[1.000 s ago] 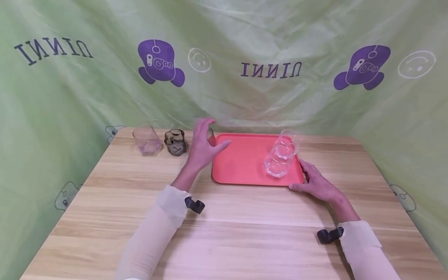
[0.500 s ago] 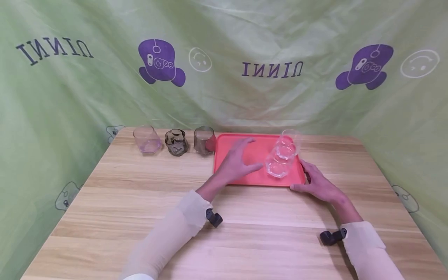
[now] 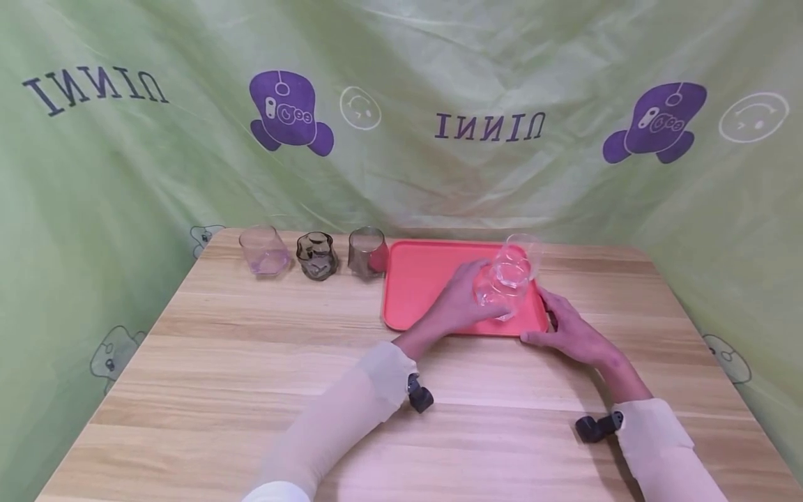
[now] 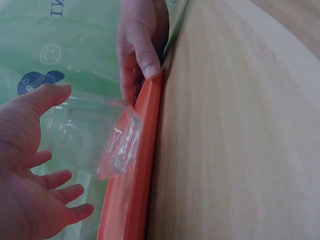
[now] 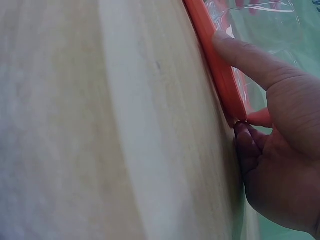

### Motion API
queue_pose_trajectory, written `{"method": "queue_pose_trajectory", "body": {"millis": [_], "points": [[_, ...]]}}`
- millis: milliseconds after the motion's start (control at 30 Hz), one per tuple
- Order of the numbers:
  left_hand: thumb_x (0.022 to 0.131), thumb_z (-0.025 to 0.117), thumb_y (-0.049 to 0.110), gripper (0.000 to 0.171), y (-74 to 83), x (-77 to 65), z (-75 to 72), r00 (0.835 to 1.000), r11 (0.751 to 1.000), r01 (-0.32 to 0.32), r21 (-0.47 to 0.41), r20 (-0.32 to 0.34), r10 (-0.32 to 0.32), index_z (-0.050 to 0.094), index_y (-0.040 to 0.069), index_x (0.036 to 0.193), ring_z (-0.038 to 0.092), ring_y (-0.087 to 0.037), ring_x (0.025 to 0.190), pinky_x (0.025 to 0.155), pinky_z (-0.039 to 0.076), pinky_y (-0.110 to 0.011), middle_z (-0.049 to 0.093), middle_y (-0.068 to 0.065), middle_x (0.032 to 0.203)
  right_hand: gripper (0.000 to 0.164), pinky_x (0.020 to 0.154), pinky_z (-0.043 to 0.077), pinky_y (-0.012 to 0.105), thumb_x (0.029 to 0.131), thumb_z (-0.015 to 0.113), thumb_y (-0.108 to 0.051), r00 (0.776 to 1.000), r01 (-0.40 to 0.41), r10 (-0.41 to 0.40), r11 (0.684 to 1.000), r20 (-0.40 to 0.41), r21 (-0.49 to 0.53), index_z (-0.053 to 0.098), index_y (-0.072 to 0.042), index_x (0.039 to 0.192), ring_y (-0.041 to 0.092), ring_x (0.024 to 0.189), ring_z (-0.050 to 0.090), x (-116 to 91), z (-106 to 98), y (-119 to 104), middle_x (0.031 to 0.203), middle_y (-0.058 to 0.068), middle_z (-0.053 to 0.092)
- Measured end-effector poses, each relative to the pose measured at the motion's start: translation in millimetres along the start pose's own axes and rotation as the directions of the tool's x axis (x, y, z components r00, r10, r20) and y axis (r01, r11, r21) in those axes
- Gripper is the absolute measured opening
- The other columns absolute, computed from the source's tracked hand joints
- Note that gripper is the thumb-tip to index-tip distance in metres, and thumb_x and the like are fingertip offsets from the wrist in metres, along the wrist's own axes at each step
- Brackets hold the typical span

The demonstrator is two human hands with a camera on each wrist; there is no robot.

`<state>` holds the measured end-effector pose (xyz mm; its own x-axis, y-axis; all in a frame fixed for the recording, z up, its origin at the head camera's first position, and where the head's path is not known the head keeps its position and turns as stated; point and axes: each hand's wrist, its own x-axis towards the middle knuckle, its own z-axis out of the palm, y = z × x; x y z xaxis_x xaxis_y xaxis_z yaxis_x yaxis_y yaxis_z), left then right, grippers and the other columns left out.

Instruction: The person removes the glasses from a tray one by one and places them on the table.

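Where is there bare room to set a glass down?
Free: the left half of the red rectangular tray, bounded by the left hand; the wooden table between the pale sleeves. Crowded: tray's right end, with two clear glasses and the right hand; table's far-left edge, with three tinted glasses.

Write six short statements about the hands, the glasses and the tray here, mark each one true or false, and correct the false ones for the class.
1. The right hand grips the red tray by a corner. True.
2. Three glasses stand on the red tray. False: two do, the nearer clear glass and the farther clear glass.
3. The wavy smoky glass stands between the purple-tinted glass and the straight-sided smoky glass. True.
4. Of those three, the purple-tinted glass is closest to the red tray. False: the straight-sided smoky glass is.
5. The left hand is beside the nearer clear glass. True.
6. The left hand is clenched in a fist. False: its fingers are extended.
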<state>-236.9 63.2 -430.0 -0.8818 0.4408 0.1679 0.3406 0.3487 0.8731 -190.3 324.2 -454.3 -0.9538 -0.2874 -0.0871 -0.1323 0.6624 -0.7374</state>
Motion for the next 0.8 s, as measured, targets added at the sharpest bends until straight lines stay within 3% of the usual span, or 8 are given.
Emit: {"method": "queue_pose_trajectory", "body": {"millis": [233,467,800], "points": [[0.079,0.091,0.031,0.093,1.4,8.3,13.6,0.997,0.996,0.052,-0.074,-0.052,-0.055,0.04,0.014,0.155,0.051,-0.024,0.129,0.1,0.051,-0.036,0.047,-0.006,0.147,0.111,0.109,0.028,0.073,0.089,0.082,-0.037,1.0,-0.002,0.002,1.0,0.001,-0.009,0.007,-0.009,0.166,0.05,0.143,0.022,0,-1,-1,0.16,0.029,0.02],[0.078,0.092,0.027,0.093,0.6,11.3,23.4,0.995,0.986,0.081,-0.149,-0.045,-0.088,0.042,0.018,0.155,0.052,-0.014,0.121,0.093,0.053,-0.029,0.049,-0.004,0.143,0.11,0.109,0.027,0.074,0.09,0.081,-0.037,1.0,-0.003,0.003,1.0,0.004,-0.011,0.007,-0.009,0.166,0.05,0.143,0.022,-1,-2,0,0.16,0.029,0.02],[0.078,0.09,0.023,0.089,-1.1,11.3,25.6,0.996,0.99,0.083,-0.117,-0.033,-0.088,0.044,0.015,0.153,0.054,-0.014,0.115,0.089,0.053,-0.027,0.051,-0.008,0.142,0.11,0.108,0.027,0.075,0.089,0.082,-0.035,1.0,0.004,-0.003,1.0,0.008,-0.01,0.007,-0.008,0.166,0.051,0.143,0.022,0,0,-2,0.159,0.03,0.02]]}}
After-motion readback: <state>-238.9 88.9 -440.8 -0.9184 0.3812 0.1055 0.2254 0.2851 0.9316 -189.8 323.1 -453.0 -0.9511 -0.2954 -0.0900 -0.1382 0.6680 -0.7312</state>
